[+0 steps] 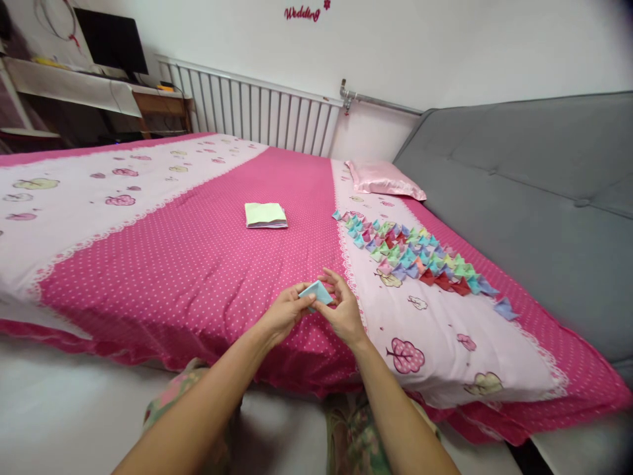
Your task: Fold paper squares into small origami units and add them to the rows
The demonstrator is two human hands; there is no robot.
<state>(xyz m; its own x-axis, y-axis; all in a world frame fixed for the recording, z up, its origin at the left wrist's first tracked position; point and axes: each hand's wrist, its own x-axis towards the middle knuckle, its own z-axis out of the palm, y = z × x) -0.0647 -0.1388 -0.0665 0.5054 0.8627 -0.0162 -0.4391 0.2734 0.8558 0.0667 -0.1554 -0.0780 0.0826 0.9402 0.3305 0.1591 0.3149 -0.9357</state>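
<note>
A small piece of folded light-blue paper [318, 292] is held up between both hands, over the front part of the bed. My left hand [287, 310] pinches its left side, with the thumb lying on the near face. On the other side, my right hand [345, 309] grips the right corner between thumb and fingers, some fingertips raised behind the paper. Beyond the hands a stack of square paper sheets [266, 214], pale yellow on top, lies on the pink bedspread. Many folded paper pieces [410, 254] in several colours stand in rows to the right.
The bed's pink dotted cover [198, 264] spreads in front of me. A pink pillow [384, 178] and a grey padded headboard [524, 178] are at the right. At the back are a white radiator [257, 109] and a desk with a black monitor [113, 41].
</note>
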